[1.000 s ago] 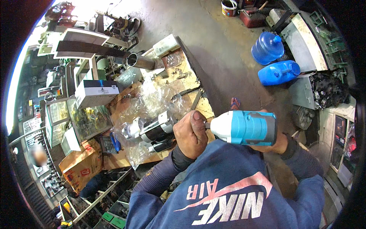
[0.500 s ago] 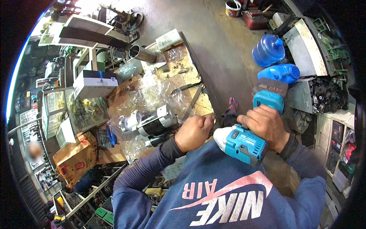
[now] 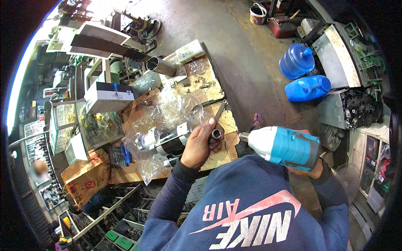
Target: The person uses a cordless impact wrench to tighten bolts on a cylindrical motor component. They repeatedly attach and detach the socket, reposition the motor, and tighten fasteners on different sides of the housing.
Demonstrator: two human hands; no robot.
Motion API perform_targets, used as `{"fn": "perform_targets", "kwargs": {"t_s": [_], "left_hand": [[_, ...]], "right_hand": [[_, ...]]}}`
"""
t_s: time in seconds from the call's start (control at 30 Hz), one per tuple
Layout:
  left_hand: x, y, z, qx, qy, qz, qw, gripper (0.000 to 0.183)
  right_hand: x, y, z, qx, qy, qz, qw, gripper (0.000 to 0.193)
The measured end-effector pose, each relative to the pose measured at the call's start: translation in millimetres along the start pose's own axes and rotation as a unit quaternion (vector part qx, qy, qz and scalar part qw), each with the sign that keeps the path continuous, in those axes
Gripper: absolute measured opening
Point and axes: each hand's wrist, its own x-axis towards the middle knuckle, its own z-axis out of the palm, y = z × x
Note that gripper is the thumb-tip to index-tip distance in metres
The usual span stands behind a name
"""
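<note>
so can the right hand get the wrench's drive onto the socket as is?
Probably yes. The right hand holds the wrench with its drive aimed at the socket, which the left hand holds up with its open end facing it; nothing lies between.

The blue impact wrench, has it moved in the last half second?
Yes. The impact wrench has swung level, nose pointing at the socket near the workbench edge.
</note>
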Motion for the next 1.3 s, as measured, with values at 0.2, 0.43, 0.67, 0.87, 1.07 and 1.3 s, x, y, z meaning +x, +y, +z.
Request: {"fn": "perform_targets", "kwargs": {"t_s": [0.2,0.43,0.67,0.87,1.07,1.3], "left_hand": [[-14,-14,13,-0.148,-0.122,0.034,0.981,0.046],[-31,-6,31,-0.014,-0.07,0.079,0.994,0.05],[-39,-7,31,0.027,-0.058,0.102,0.993,0.05],[-36,-11,20,-0.04,-0.088,0.052,0.994,0.05],[-35,-8,15,-0.061,-0.084,-0.022,0.994,0.05],[-32,-5,20,-0.046,-0.083,0.015,0.995,0.049]], "right_hand": [[-8,-18,-1,-0.003,-0.017,0.011,1.0,0.038],[-4,-43,-1,-0.023,-0.034,0.029,0.999,0.041],[-9,-44,11,0.055,-0.015,0.094,0.994,0.044],[-7,-44,10,-0.018,-0.05,0.065,0.996,0.048],[-5,-47,7,-0.059,-0.072,0.061,0.994,0.051],[-4,-48,6,-0.077,-0.083,0.042,0.993,0.05]]}}
